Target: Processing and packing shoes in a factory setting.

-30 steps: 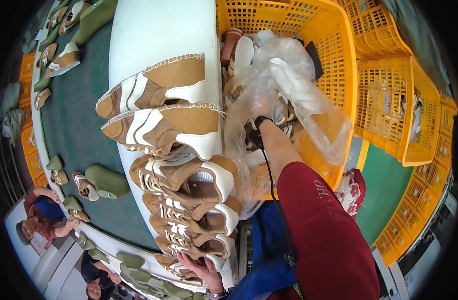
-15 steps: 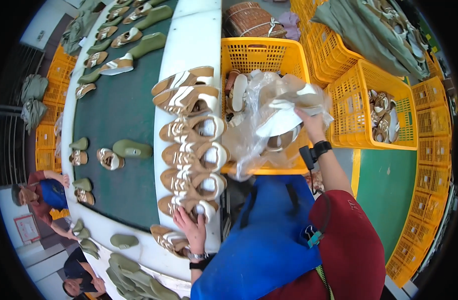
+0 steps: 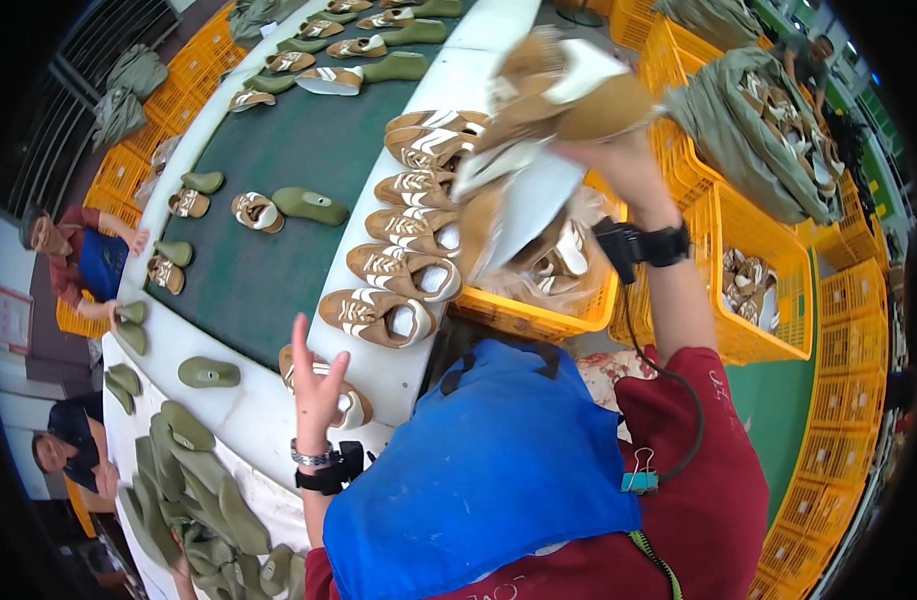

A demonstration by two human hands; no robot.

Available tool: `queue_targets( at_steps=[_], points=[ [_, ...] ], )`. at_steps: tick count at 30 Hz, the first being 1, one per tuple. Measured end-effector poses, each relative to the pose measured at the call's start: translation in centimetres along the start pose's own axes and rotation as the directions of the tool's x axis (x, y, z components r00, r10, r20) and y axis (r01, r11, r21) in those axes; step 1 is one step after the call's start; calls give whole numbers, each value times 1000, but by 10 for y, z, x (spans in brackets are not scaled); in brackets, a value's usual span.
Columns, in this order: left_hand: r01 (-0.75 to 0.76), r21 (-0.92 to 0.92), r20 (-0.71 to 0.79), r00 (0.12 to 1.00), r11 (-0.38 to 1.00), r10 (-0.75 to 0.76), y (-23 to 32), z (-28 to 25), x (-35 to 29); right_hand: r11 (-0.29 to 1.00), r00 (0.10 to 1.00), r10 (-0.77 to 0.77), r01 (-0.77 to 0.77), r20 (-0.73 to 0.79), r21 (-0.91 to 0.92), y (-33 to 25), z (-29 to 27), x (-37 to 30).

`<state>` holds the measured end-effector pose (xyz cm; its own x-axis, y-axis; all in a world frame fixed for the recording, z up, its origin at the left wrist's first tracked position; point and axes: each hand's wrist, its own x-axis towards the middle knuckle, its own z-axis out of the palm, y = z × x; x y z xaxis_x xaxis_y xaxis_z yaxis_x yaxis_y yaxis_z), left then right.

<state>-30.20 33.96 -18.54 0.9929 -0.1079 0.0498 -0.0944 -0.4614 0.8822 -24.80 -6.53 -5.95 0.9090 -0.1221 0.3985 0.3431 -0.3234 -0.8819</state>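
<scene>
My right hand (image 3: 618, 165) is raised above a yellow crate (image 3: 538, 315), gripping a bunch of tan-and-white shoe uppers (image 3: 608, 105), blurred by motion. White inner surfaces show among them. Below, clear plastic and more shoe pieces (image 3: 568, 250) lie in the crate. My left hand (image 3: 318, 385) is open, thumb and index finger apart, over the nearest tan-and-white shoe (image 3: 351, 405) on the white table edge. It partly covers that shoe, and I cannot tell if they touch. Beyond it, a row of similar laced shoes (image 3: 403, 270) runs along the edge.
A green belt (image 3: 268, 150) carries shoes and olive shoe lasts (image 3: 310, 205). Further lasts (image 3: 203, 470) are heaped at the lower left. Two co-workers (image 3: 83, 255) stand across the table. Yellow crates (image 3: 768, 335) and a grey-green cloth holding shoes (image 3: 748, 140) are on the right.
My right hand has lifted the shoe uppers up out of the crate and away from the plastic. My left hand has come off the row of shoes and moved left and nearer, fingers spreading.
</scene>
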Motion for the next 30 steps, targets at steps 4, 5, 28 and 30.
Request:
queue_targets(
  at_steps=[4,5,28,30],
  points=[
    [-87,-430,8,995,899,100,37,-14,0,975,832,-11,-114,554,190,-15,111,7],
    [-94,-394,19,994,914,110,45,-10,0,956,789,-72,-120,610,268,-23,140,1],
    [487,-794,221,788,364,-574,-105,-3,-39,928,264,176,278,948,-250,102,283,-30],
    [501,-807,245,766,313,-595,-97,-3,-43,974,187,159,133,969,-186,110,283,-40]
  ],
)
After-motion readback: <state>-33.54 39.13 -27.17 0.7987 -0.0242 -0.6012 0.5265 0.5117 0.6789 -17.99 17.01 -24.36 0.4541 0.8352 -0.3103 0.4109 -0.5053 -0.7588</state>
